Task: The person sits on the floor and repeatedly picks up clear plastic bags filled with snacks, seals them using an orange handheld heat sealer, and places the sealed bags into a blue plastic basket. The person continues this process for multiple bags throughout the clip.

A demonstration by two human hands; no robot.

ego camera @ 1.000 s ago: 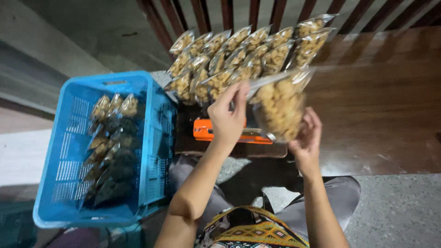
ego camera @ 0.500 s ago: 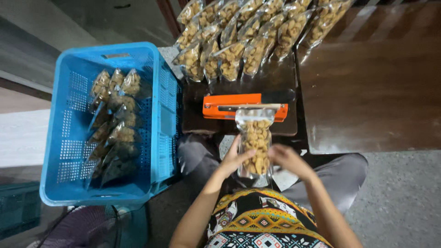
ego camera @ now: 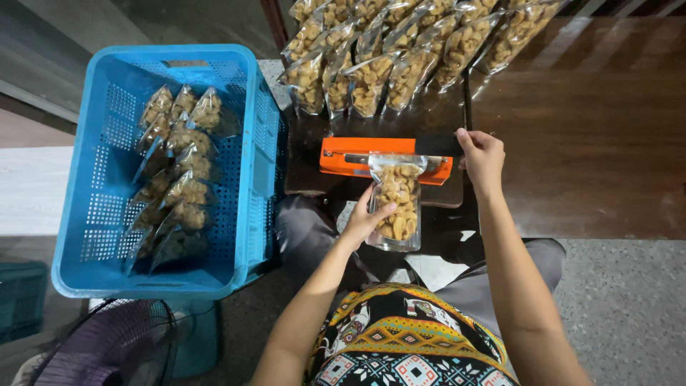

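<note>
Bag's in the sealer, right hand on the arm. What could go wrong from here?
1. The left hand steadies the clear pouch of snacks from one side only; it may sit skewed across the orange heat sealer, giving a crooked seal.
2. The right hand rests at the sealer's end, so fingers could get pinched or burnt.
3. Snack pieces sit high in the pouch and might get caught in the seal line.

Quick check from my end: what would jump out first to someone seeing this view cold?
The bright blue crate at left, with filled snack pouches stacked inside. At centre, the left hand holds a clear pouch with its top in the orange sealer, the right hand on the sealer's bar. More filled pouches lie fanned across the dark table behind.
</note>
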